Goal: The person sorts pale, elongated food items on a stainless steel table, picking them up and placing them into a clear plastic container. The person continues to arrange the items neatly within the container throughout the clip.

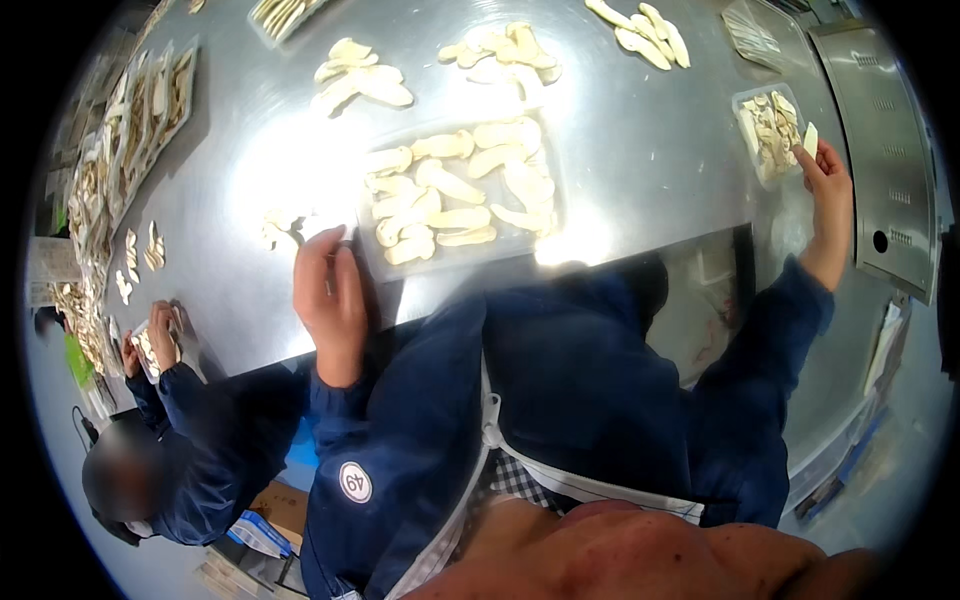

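A wide translucent plastic tray (450, 274) with rows of pale mushroom slices (450, 218) lies on the steel table before me. My left hand (330, 289) is beside the tray's left edge, fingers bent; glare hides whether anything is between the fingertips. At the far right my right hand (823, 171) pinches a pale mushroom slice (811, 140) over the right rim of a small plastic container (770, 178), which holds many cut pieces (772, 124). A few slices (277, 225) lie on the table just beyond my left hand.
Mushroom piles (360, 79) (510, 52) (645, 34) lie along the steel table (637, 157). Stacked, filled trays (161, 112) stand at left, where a co-worker (225, 442) holds a small tray. A clear container (754, 34) and a steel cabinet (877, 142) are at right.
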{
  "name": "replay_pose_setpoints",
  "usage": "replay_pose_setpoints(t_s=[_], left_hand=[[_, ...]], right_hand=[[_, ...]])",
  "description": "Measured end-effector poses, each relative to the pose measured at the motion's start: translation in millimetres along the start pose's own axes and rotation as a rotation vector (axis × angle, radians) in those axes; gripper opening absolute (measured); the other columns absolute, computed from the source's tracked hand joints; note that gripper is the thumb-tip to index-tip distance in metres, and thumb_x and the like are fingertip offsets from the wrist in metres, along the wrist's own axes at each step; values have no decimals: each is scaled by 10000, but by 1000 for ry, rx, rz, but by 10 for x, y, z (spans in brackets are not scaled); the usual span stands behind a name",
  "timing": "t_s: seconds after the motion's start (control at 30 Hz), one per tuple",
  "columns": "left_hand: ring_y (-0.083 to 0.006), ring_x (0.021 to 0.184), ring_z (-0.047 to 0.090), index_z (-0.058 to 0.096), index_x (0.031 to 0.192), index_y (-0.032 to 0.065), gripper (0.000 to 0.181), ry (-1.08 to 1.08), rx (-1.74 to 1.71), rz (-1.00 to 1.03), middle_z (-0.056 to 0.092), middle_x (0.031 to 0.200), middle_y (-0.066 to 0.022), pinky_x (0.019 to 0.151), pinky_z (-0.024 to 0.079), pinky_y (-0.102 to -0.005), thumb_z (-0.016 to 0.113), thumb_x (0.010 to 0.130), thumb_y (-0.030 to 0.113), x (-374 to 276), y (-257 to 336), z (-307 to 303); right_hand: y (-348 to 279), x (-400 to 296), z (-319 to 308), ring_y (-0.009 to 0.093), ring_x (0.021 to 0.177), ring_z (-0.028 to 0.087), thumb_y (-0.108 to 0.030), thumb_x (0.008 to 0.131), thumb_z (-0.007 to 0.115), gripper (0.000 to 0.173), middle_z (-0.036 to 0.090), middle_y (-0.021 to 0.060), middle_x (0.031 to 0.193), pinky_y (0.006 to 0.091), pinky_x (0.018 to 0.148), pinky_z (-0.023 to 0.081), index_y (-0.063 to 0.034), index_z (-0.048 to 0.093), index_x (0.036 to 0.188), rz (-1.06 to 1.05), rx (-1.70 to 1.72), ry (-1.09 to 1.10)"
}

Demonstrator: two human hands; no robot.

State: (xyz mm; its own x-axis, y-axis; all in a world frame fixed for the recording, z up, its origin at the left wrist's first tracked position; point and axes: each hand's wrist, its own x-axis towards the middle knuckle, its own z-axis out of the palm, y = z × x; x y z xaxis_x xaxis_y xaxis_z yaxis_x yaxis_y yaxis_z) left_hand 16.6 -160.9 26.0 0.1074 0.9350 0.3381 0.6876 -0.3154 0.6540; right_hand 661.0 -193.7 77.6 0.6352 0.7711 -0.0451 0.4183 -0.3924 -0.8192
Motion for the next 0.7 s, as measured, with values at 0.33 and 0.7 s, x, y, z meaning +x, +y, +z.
replay_pose_setpoints(t_s=[0.33, 0.7], left_hand=[[-380, 1392, 498, 794, 1106, 74, 223, 50, 190, 189, 651, 1385, -143, 1171, 403, -530, 707, 914, 2, -135, 420, 175], [-354, 1355, 528, 788, 1075, 40, 215, 39, 88, 123, 648, 1353, -150, 1131, 438, -484, 679, 905, -34, -182, 88, 162]], right_hand=[[-1291, -1354, 1602, 91, 763, 626, -128, 876, 868, 608, 647, -7, 883, 245, 700, 507, -94, 608, 1425, -235, 122, -629], [-1546, -1801, 2382, 245, 645, 655, -137, 871, 852, 525, 650, 91, 745, 362, 611, 522, -67, 598, 1325, -557, -165, -675]])
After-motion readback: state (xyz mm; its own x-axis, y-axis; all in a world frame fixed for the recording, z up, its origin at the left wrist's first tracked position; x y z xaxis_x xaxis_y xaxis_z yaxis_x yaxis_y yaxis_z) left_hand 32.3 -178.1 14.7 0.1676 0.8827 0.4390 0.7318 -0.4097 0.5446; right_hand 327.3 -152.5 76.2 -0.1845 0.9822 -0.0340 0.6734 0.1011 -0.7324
